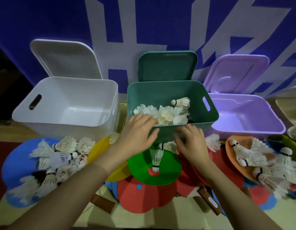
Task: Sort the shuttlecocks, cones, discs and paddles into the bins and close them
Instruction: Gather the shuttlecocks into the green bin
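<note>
Sorting shuttlecocks was the step in hand: the left hand (138, 130) lay spread, fingers relaxed, over the green bin (200, 117) rim and its shuttlecock pile (167, 114); the right hand (192, 141), fingers loosely bent and holding nothing I could see, hovered just before it. Next move, I'd say, called for gathering the shuttlecock (156, 157) on the green disc (169, 173).

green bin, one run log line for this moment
green bin open, shuttlecocks inside | left hand over its front rim | right hand at its front | white bin, purple bin empty
</note>
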Demonstrator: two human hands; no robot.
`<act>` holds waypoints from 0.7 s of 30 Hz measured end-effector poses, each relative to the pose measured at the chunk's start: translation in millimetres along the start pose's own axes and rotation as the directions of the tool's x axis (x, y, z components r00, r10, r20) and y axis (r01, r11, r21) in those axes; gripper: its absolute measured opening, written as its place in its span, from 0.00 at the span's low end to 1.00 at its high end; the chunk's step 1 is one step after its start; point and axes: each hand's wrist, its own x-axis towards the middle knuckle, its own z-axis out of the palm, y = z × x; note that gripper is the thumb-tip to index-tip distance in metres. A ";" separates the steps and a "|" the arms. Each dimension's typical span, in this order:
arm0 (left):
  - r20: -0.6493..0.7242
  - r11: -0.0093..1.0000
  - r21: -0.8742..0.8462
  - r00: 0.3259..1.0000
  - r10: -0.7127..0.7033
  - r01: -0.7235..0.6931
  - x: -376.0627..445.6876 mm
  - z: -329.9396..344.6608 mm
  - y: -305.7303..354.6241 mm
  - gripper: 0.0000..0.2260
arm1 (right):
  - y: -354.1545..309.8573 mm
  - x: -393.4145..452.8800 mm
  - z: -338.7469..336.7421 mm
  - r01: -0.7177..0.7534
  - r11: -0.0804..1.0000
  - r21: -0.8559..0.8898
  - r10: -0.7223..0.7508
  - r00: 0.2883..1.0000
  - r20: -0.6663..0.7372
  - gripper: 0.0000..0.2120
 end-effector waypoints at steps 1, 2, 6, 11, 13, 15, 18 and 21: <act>0.016 1.000 0.010 1.000 0.026 -0.026 -10.9 9.0 -1.9 0.15 | 2.3 -10.3 6.8 -0.022 0.997 -0.073 0.024 0.999 0.030 0.13; 0.034 0.999 0.015 0.998 0.044 -0.045 -20.5 18.8 -4.0 0.15 | 4.5 -19.7 13.0 -0.048 0.989 -0.142 0.058 0.996 0.066 0.14; 0.162 1.000 0.004 0.987 0.016 -0.016 -39.3 59.5 -9.6 0.17 | 5.5 -38.7 30.1 -0.068 0.933 -0.354 0.147 0.969 0.200 0.14; 0.416 0.993 0.045 0.901 -0.120 0.112 -35.8 96.9 -11.8 0.21 | -4.1 -31.2 45.3 -0.117 0.917 -0.382 0.228 0.939 0.259 0.14; 0.420 0.990 0.043 0.896 -0.143 0.137 -34.9 106.8 -12.3 0.19 | -4.0 -29.2 47.9 -0.188 0.932 -0.309 0.270 0.930 0.248 0.08; 0.393 0.979 -0.006 0.901 -0.187 0.205 -34.4 110.0 -12.9 0.15 | -2.0 -29.9 49.8 -0.241 0.943 -0.230 0.294 0.926 0.237 0.05; 0.339 0.958 -0.074 0.911 -0.237 0.277 -34.7 105.3 -14.3 0.11 | -2.0 -31.8 46.0 -0.254 0.958 -0.131 0.274 0.947 0.166 0.05; 0.274 0.948 -0.175 0.937 -0.214 0.268 -36.8 90.5 -11.8 0.07 | -7.7 -30.8 31.5 -0.206 0.977 0.053 0.198 0.972 0.126 0.06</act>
